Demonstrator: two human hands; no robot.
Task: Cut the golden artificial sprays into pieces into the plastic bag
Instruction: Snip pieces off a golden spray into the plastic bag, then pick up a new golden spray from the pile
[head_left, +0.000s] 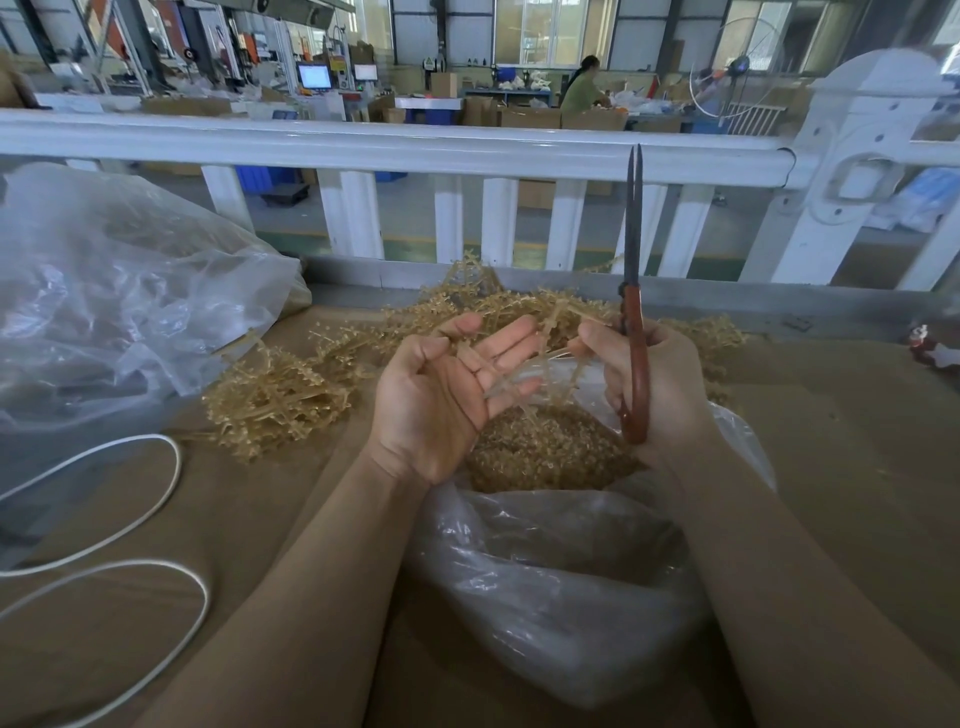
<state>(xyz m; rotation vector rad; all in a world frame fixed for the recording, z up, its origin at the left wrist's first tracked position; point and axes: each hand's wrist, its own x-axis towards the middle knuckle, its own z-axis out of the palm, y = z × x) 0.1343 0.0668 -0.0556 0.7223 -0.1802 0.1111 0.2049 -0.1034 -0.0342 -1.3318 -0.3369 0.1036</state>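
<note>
Upper left of the frame: a big crumpled clear bag (119, 291) slumps on the brown tabletop (291, 499), w/ something pale gold showing faintly through it, prob. more stock or offcuts, can't tell which. Lower left, loops of white cord (174, 467) lie on the table, apart from the work. Centre-left, a heap of golden artificial sprays (280, 395) sprawls from beside the big bag back toward the white railing (395, 148), just beyond the hands, so the next piece is an easy grab. Centre: left hand (447, 395) is palm-up, fingers straight and loosely spread, gripping nothing; thin pale stems (519, 374) lie across its fingertips, and it sits right over the bag mouth, likely so bits slide off into it. Below and between the forearms sits the plastic bag (561, 582), mouth up, w/ a mound of cut golden pieces (545, 447) already inside (a fair amount done, though plenty of uncut sprays remain). Right of centre: right hand (660, 384) is curled round the red handles of the scissors (635, 291), blades pointing straight up and all but together, parked clear of the fingers, while thumb and forefinger seem to pinch the other end of the stems. Far right edge, mid-height: a small red-and-white object (932, 351), too cropped to ID.
</note>
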